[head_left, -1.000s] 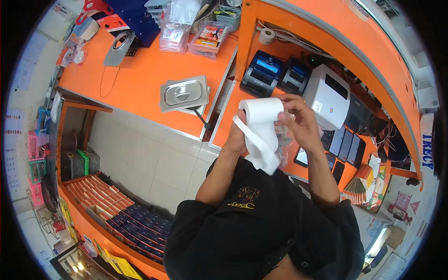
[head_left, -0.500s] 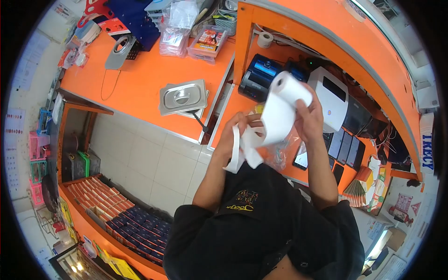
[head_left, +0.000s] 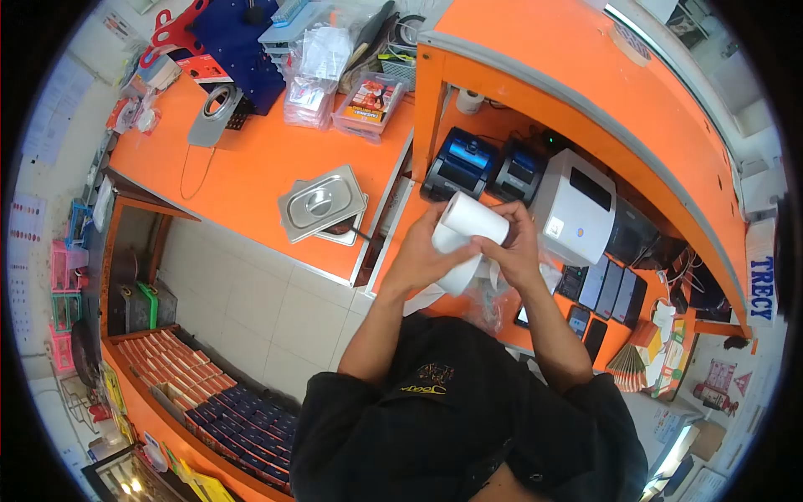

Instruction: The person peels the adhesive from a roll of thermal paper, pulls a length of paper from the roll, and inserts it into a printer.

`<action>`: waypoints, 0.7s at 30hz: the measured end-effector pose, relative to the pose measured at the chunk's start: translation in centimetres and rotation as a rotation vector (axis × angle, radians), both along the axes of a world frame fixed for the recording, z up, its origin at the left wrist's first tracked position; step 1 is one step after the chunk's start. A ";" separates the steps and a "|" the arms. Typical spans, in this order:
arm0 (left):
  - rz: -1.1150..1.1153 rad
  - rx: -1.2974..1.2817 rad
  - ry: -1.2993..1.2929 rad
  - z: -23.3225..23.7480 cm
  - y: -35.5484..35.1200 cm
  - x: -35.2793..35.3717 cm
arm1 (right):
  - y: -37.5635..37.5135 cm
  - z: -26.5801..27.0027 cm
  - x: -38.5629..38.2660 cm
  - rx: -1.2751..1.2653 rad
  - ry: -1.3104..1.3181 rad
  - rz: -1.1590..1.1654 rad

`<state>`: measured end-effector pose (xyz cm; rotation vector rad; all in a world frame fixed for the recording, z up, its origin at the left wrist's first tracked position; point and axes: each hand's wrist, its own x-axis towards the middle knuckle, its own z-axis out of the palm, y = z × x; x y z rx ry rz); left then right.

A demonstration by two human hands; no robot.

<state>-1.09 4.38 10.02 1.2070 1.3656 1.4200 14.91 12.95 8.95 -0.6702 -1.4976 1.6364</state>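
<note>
A white thermal paper roll (head_left: 478, 219) is held in front of my chest, with its loose paper strip (head_left: 458, 274) hanging below. Fingers of my left hand (head_left: 421, 253) are closed around the roll's left end and the strip. On the other side, my right hand (head_left: 519, 253) grips the right end, its thumb pressed on the paper below the roll. Just beyond the roll are two dark printers (head_left: 462, 159) under the orange shelf. Clear plastic wrap (head_left: 485, 308) lies on the counter below my hands.
A white printer (head_left: 577, 207) stands right of my hands, with several phones (head_left: 615, 289) nearer me. Steel lids (head_left: 322, 202) rest on the left counter (head_left: 242, 167), behind a tape dispenser and plastic boxes. The orange shelf (head_left: 569, 88) overhangs the printers.
My hands have come closer together, the roll has moved down and left, and the loose strip that stretched between them is now gathered below the roll. My view has shifted slightly.
</note>
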 end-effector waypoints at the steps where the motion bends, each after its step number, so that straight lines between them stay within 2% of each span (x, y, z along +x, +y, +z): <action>1: 0.006 0.008 0.002 -1.1 0.9 0.0 | 0.8 -0.7 -0.2 0.008 0.002 0.006; 3: -0.055 -0.282 -0.664 -5.2 2.8 -0.4 | 2.4 -2.1 -0.5 0.154 -0.275 -0.043; 4: 0.006 -0.312 -0.684 -6.4 3.4 -0.2 | 2.9 -0.9 -0.8 0.190 -0.390 -0.008; 5: 0.011 -0.307 -0.682 -7.6 3.8 0.0 | 4.1 -1.0 -0.9 0.194 -0.386 -0.002; 7: 0.093 -0.340 -0.828 -8.6 4.7 0.0 | 8.0 -1.4 -1.5 0.198 -0.669 0.199; 9: 0.105 -0.360 -0.882 -8.8 5.6 -0.5 | 12.1 -3.1 -3.7 0.245 -0.662 0.109; 10: 0.115 -0.382 -0.936 -8.7 6.1 -0.8 | 14.4 -5.3 -4.9 0.537 -0.795 -0.040; 11: 0.114 -0.381 -0.930 -8.9 6.7 -1.0 | 15.7 -6.4 -5.5 0.829 -0.919 -0.196; 12: 0.185 -0.400 -0.826 -9.3 7.3 -1.2 | 15.8 -5.9 -6.0 0.831 -0.911 -0.196; 14: 0.298 -0.399 -0.676 -10.1 8.2 -1.5 | 15.7 -4.9 -7.2 0.863 -1.252 -0.029; 19: 0.373 -0.426 -0.573 -11.1 9.5 -2.1 | 17.1 -6.9 -7.8 0.777 -1.223 0.031; 21: 0.414 -0.412 -0.523 -11.3 10.1 -2.0 | 18.0 -7.1 -7.4 0.711 -1.179 0.127</action>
